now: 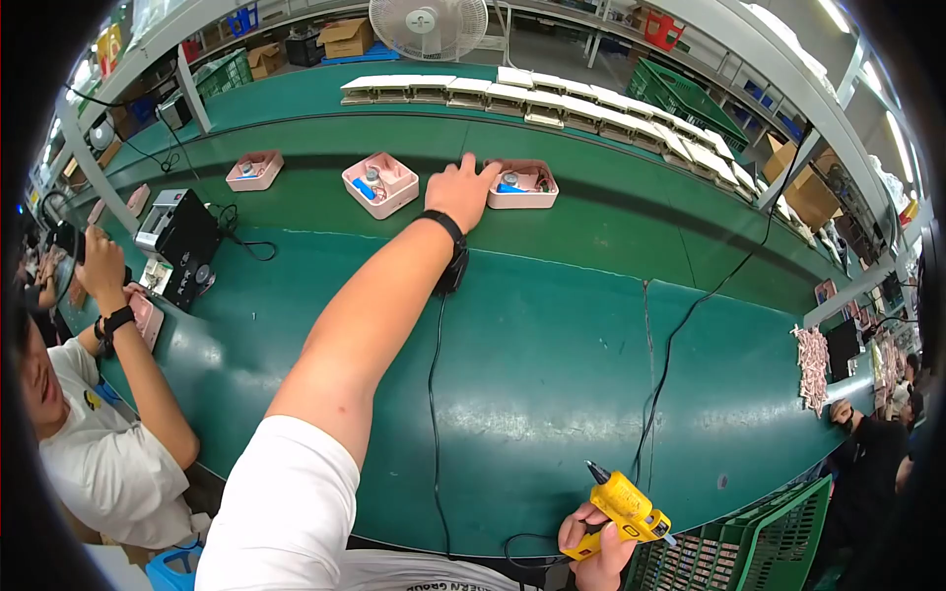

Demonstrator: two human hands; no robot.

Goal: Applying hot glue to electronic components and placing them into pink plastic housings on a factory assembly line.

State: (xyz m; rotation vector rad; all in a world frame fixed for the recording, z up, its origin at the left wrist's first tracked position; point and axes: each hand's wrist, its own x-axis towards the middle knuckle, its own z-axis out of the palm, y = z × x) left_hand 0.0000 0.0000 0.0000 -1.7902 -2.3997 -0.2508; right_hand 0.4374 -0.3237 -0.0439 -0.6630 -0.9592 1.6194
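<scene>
My left arm stretches across the green bench, and my left hand [461, 195] is at the left end of an open pink plastic case [522, 198]. Its fingers are closed over the case's left rim; part of the grip is hidden. Inside that case lie a blue cylindrical part and thin wires. Low on the right, my right hand [597, 552] is wrapped around the handle of a yellow glue gun [623, 504], whose dark nozzle points up and left. Another pink case [380, 185] with a blue part sits left of my left hand, and a third pink case [255, 170] stands farther left.
Rows of white panels [581, 108] line the far side, with a fan [429, 28] behind. A black device [179, 246] stands left, beside a co-worker [108, 443]. A black cable [670, 347] crosses the bench. A green crate [788, 537] is at lower right.
</scene>
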